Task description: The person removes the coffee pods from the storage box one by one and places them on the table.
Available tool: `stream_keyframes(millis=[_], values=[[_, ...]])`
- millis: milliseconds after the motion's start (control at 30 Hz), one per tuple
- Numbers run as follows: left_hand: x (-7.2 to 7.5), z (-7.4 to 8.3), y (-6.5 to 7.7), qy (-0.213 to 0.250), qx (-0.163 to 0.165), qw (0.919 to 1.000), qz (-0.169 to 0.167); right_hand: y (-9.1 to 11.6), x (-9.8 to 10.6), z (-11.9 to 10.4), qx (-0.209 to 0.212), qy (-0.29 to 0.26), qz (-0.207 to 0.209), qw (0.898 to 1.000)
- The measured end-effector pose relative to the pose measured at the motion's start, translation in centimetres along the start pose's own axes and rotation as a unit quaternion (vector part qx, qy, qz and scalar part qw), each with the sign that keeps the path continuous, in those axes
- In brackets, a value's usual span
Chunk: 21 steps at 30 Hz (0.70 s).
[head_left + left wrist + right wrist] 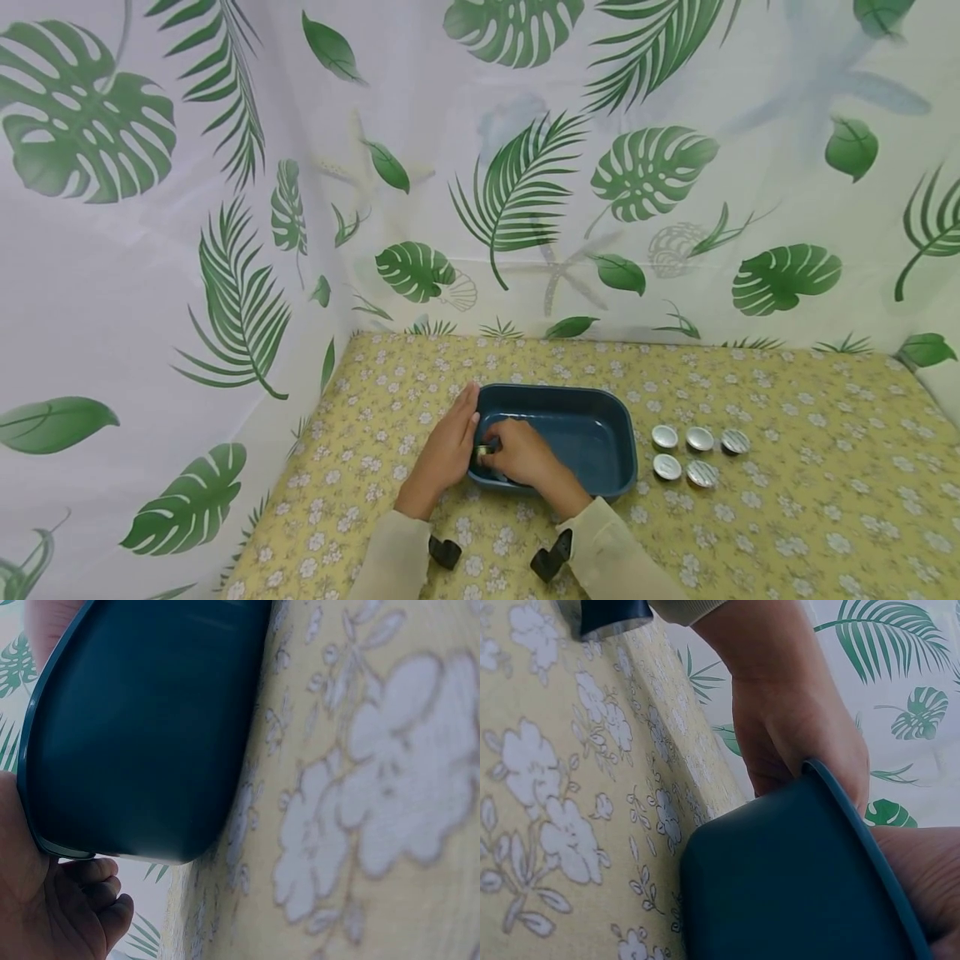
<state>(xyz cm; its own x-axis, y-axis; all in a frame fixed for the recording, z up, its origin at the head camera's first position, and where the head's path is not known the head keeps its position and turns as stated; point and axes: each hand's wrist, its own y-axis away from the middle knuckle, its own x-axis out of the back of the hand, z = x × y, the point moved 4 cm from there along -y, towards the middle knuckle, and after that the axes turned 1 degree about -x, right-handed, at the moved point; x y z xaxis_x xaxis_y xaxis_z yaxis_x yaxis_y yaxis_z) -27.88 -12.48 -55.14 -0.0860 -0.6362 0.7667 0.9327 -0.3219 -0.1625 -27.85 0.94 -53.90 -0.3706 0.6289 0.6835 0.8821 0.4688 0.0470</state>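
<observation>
A dark blue rectangular dish (585, 442) with rounded corners sits on the cloth in the head view. At its left end, my left hand (446, 446) holds the wall, fingers along the outside and thumb side over the rim. That hand (56, 907) also shows at the dish corner in the left wrist view. Reaching inside the dish, my right hand (521, 454) has curled fingers pinching a small round piece (482, 451) with a pale, shiny rim near the left wall. The fingers partly hide this piece, so its kind is unclear.
Several small round silver-topped pieces (700, 439) stand in two rows right of the dish. A yellow flowered cloth (810, 467) covers the table. White leaf-printed sheets (540, 275) hang behind and to the left.
</observation>
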Motion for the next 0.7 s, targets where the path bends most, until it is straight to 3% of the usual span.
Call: stream_keyframes(millis=[700], values=[[0.09,0.24,0.05,0.005,-0.004,1.0000,-0.001,-0.25,-0.15,0.13,-0.015,0.039,0.014,0.999]])
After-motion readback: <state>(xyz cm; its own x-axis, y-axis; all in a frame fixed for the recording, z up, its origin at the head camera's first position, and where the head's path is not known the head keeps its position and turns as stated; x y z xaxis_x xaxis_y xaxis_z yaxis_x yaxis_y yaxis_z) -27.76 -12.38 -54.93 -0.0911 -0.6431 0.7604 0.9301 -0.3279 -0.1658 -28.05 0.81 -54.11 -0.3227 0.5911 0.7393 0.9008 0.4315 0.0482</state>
